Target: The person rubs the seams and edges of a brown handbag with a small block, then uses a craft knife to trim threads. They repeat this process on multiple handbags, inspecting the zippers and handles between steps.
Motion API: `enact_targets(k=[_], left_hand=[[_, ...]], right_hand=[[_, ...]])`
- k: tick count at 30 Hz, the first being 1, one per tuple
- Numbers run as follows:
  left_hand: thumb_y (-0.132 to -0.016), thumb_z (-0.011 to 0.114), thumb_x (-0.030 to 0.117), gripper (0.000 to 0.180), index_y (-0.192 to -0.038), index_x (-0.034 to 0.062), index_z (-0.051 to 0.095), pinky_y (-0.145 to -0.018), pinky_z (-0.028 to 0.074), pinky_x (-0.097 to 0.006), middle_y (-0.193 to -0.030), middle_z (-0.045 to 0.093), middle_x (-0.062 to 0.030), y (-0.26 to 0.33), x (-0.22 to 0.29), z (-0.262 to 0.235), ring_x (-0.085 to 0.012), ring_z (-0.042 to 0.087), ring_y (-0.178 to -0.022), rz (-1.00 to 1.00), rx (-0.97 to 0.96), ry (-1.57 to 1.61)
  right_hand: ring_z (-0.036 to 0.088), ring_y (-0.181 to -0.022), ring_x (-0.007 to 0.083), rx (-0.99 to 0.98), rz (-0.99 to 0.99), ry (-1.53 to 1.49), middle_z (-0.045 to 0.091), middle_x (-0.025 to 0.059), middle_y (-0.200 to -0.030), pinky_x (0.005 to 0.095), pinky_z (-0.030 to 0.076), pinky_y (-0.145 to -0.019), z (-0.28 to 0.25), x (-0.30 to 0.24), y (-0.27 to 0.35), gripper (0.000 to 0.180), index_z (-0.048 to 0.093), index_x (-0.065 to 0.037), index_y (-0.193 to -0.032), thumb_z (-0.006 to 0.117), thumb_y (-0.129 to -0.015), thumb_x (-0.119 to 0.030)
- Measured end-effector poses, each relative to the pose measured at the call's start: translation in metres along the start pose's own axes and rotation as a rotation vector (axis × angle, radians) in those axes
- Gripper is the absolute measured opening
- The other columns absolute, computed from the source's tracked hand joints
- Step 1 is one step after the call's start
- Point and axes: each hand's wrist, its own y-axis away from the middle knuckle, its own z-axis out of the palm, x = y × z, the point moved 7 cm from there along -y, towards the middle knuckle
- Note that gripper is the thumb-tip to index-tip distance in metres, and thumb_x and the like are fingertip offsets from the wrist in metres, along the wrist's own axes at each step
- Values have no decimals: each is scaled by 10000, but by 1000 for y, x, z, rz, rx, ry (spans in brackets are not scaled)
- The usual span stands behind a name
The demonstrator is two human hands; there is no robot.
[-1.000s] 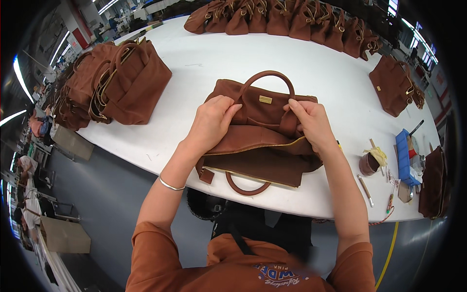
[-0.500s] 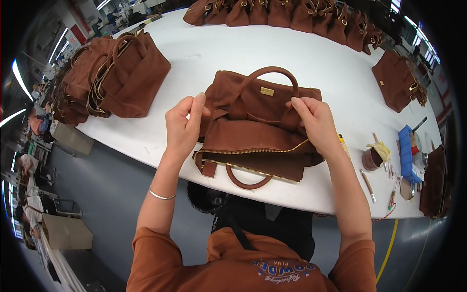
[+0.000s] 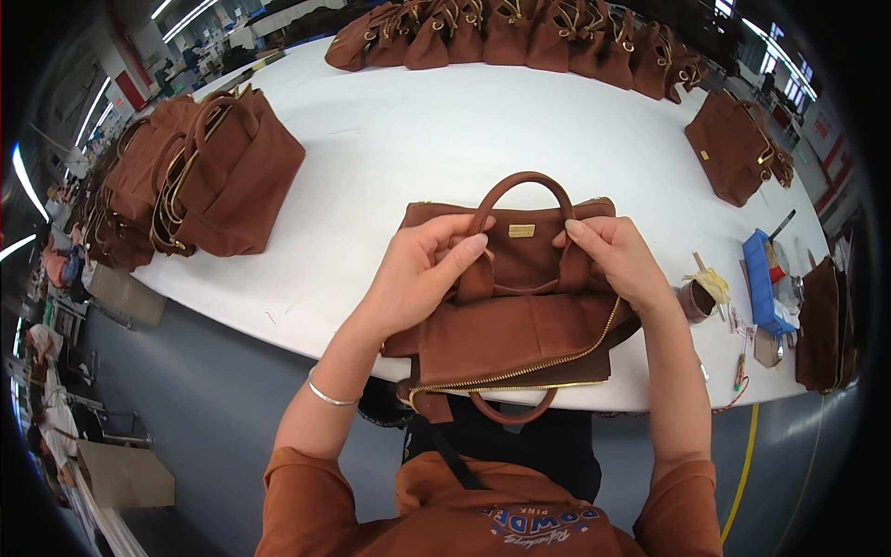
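Observation:
A brown handbag (image 3: pixel 520 325) with a gold zipper and a small gold plate lies in front of me, its zipped opening gaping toward me. One rounded handle (image 3: pixel 525 176) stands up on the far side; the other handle (image 3: pixel 512 415) hangs over the table's near edge. My left hand (image 3: pixel 429 269) is closed at the left leg of the far handle, thumb in front, fingertips showing past it. On that handle's right leg, my right hand (image 3: pixel 617 255) pinches with thumb and fingers. A brown tab (image 3: pixel 432 407) sticks out at the zipper's left end.
The white table (image 3: pixel 390 121) bears piled brown bags (image 3: pixel 246 176) at left, a row of bags (image 3: pixel 483 42) along the far edge and more bags (image 3: pixel 733 148) at right. Nearer on the right are a blue tray (image 3: pixel 767 288), a brown cup (image 3: pixel 694 302) with yellowish cloth and small tools.
The handbag has come nearer to me. My left hand has moved from the bag's left side to the far handle; my right hand stays at the handle's right leg.

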Motion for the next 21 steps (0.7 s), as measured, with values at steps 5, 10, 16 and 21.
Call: enact_targets(k=[5, 10, 16, 21], left_hand=[[-1009, 548, 207, 323, -1232, -23, 590, -763, 554, -258, -979, 685, -73, 9, -19, 13, -112, 645, -901, 37, 68, 140], [-996, 559, 135, 272, -1213, -24, 597, -777, 496, -225, -969, 691, -54, 9, -22, 15, -88, 629, -912, -27, 87, 250], [-1004, 554, 188, 307, -1216, -32, 585, -762, 579, -279, -988, 690, -96, 8, -29, 15, -145, 672, -912, 18, 72, 254], [-998, 568, 156, 282, -1222, -14, 588, -733, 521, -221, -990, 694, -60, 10, -33, 15, -93, 643, -905, -37, 73, 308]], right_hand=[[397, -571, 32, -52, 10, 21, 510, -61, -644, 219, 329, -513, -6, 4, 2, 357, 716, -10, -865, 608, -964, -335], [422, -590, 35, -40, -51, 16, 541, -45, -670, 210, 344, -524, -6, 4, 1, 362, 718, -6, -850, 627, -954, -341], [491, -639, 39, 30, 7, 25, 583, -28, -699, 197, 403, -574, -12, 1, 8, 301, 711, 5, -898, 660, -938, -289], [629, -701, 74, 313, -227, -92, 674, 39, -769, 211, 499, -620, -45, -20, 40, 215, 688, 37, -991, 608, -962, -160]])
